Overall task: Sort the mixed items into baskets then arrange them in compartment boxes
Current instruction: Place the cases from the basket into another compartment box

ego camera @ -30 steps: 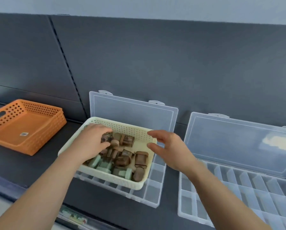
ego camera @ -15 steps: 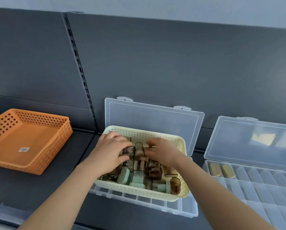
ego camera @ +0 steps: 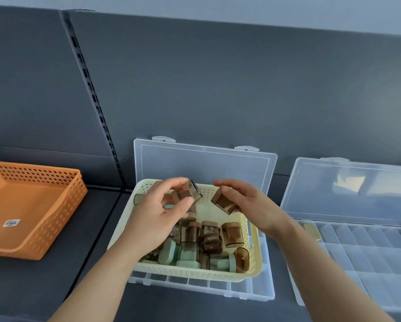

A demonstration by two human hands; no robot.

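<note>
A cream perforated basket (ego camera: 255,259) sits on top of an open clear compartment box (ego camera: 262,291). It holds several small brown and mint-green capped containers (ego camera: 208,242). My left hand (ego camera: 164,212) is raised above the basket's far left and pinches a brown container (ego camera: 190,192); a mint-green piece (ego camera: 139,199) sticks out to its left. My right hand (ego camera: 248,203) hovers above the far right part and holds another brown container (ego camera: 225,203) in its fingers.
An orange perforated basket (ego camera: 62,219) stands at the left on the dark shelf. A second open compartment box (ego camera: 369,254) lies at the right, with yellowish pieces (ego camera: 312,231) in a far-left compartment. Grey panels close the back.
Both hands were down among the containers in the cream basket. Each has lifted up with a brown container in its fingers.
</note>
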